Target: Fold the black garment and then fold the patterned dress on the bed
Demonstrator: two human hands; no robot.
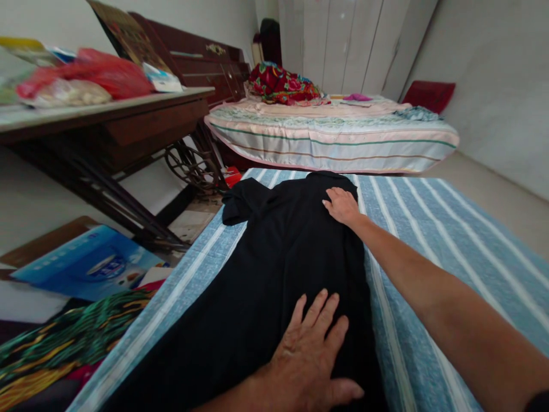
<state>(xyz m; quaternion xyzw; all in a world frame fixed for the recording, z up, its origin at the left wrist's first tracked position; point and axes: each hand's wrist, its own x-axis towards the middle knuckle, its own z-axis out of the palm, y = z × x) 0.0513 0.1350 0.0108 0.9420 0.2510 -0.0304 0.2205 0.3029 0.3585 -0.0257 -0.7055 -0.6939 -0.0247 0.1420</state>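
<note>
A black short-sleeved garment (274, 269), long like a dress, lies spread on a blue-and-white striped bed cover (429, 229). Its collar end points away from me, and one sleeve sticks out to the left; the other sleeve is not visible. My left hand (309, 349) rests palm down on the lower part of the cloth, fingers spread and thumb out to the right. Farther up, my right hand (342, 206) lies on the fabric just below the collar, near the garment's right edge, with its fingers stretched leftward. Neither hand appears to grip the cloth.
Left stands a treadle sewing table (158, 109) with a red plastic bag (103, 74) on top. Below it are a blue box (98, 263) and green-and-yellow patterned cloth (72, 343). Beyond is another bed (343, 140) holding a red floral bundle (283, 84).
</note>
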